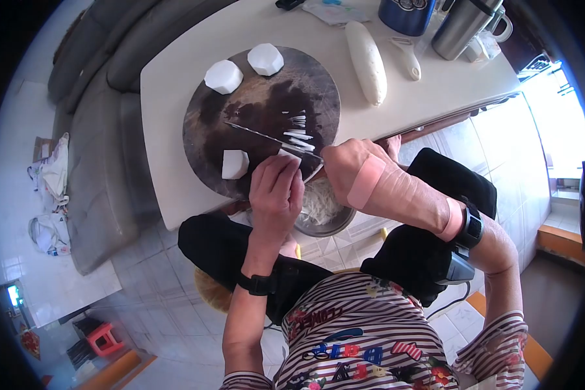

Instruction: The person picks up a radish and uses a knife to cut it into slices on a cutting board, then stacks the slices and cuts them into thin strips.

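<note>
A round dark cutting board (208, 117) lies on the pale table. My right hand (357, 170) is closed round the handle of a knife (266, 136), whose blade reaches left across the board. Against the blade, my left hand (277, 187) presses its bent fingers on a white radish piece (290, 153), mostly hidden by them. Thin white strips (298, 135) lie just beyond the blade. Three thick white chunks rest on the board: one (234, 164) left of my left hand, two (223, 77) (265, 59) at the far edge.
Below the board's near edge is a metal bowl (325, 227) of white shreds. A whole white radish (366, 64), a peeler (407, 58), a blue container (405, 14) and a steel flask (463, 29) stand or lie on the table (162, 84). A grey sofa (101, 156) is at left.
</note>
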The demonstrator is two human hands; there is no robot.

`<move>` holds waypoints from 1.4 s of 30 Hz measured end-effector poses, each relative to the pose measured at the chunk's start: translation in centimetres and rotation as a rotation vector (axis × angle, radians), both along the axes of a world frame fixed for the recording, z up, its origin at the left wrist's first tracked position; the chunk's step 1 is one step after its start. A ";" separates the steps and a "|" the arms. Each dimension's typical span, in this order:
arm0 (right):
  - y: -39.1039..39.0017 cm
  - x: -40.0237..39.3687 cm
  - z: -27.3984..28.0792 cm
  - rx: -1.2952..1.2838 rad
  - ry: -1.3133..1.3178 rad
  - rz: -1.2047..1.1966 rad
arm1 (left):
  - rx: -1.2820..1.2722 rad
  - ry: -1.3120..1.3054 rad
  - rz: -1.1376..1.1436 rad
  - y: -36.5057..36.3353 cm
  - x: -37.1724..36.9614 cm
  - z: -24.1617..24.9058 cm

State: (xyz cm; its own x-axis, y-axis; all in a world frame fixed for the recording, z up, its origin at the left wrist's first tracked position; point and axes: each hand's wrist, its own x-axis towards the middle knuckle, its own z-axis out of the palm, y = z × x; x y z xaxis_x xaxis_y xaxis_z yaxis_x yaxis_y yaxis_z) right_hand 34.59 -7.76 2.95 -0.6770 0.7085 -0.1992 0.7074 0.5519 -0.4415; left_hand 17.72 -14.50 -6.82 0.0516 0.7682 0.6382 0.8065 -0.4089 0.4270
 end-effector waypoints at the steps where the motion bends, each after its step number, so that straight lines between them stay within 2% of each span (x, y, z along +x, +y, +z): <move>1: 0.1 0.1 -0.5 0.000 -0.002 0.000 | 0.000 -0.002 0.000 0.0 0.0 -0.1; 4: 0.2 0.1 -1.3 0.029 -0.053 0.105 | 0.017 -0.004 0.000 0.1 -0.1 -0.2; 10: 0.0 -0.5 -0.4 -0.106 -0.148 0.019 | 0.007 0.006 0.012 0.0 0.1 0.1; 13: -0.3 -0.3 -0.3 0.023 -0.065 0.087 | -0.005 0.018 0.020 0.0 0.1 0.0; 15: 0.1 -0.7 0.4 -0.115 -0.172 0.062 | 0.009 0.013 0.013 0.1 0.0 -0.1; 18: -0.5 -0.1 -0.2 -0.004 -0.099 0.114 | 0.005 0.009 0.018 0.1 0.0 -0.1; 25: -0.1 -0.8 0.4 -0.076 -0.111 0.060 | 0.001 0.009 0.020 0.0 0.0 -0.1; 27: 0.3 -0.9 0.3 -0.051 -0.003 0.125 | -0.019 0.016 0.013 0.0 0.0 0.2; 33: 0.6 -2.4 0.7 -0.084 -0.132 0.053 | 0.024 -0.005 0.027 -0.1 0.1 -0.6; 42: -0.5 -0.7 0.1 -0.002 -0.027 0.063 | 0.026 -0.010 0.034 0.1 0.1 -0.6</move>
State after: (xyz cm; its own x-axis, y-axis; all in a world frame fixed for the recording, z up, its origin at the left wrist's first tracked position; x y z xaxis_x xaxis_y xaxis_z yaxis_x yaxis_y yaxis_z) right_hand 33.86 -8.23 3.08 -0.7146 0.6643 -0.2193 0.6830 0.5947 -0.4242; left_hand 17.78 -14.41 -7.37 0.0194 0.7524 0.6584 0.8162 -0.3923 0.4242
